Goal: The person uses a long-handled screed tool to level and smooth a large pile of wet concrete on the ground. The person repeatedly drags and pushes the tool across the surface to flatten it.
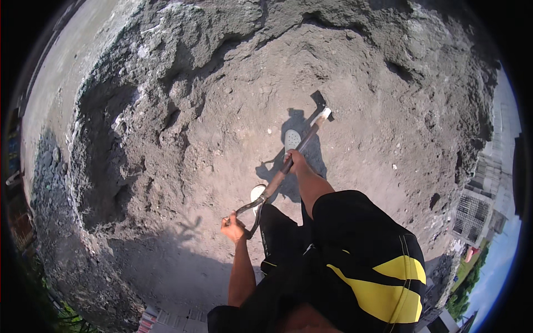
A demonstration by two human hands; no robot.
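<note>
A shovel [273,185] slants across the middle of the view, from lower left to upper right. My left hand [233,227] is closed on the grip of its forked handle. Higher up, my right hand [297,160] wraps around the shaft. The far end of the shovel [325,114] is pale and worn; its blade is seen nearly edge-on, so its shape is hard to make out. It is over the sandy ground [355,150], and I cannot tell whether it touches. Beneath the shaft show my two light shoes, one [291,139] with holes, the other [256,193] partly covered.
A rough, crumbly earth bank [205,50] curves around the far side and left, with a dark hollow [105,161]. Grey rubble [53,161] lies at far left. Concrete blocks [472,216] stand at the right. My shadow [313,161] falls on the ground.
</note>
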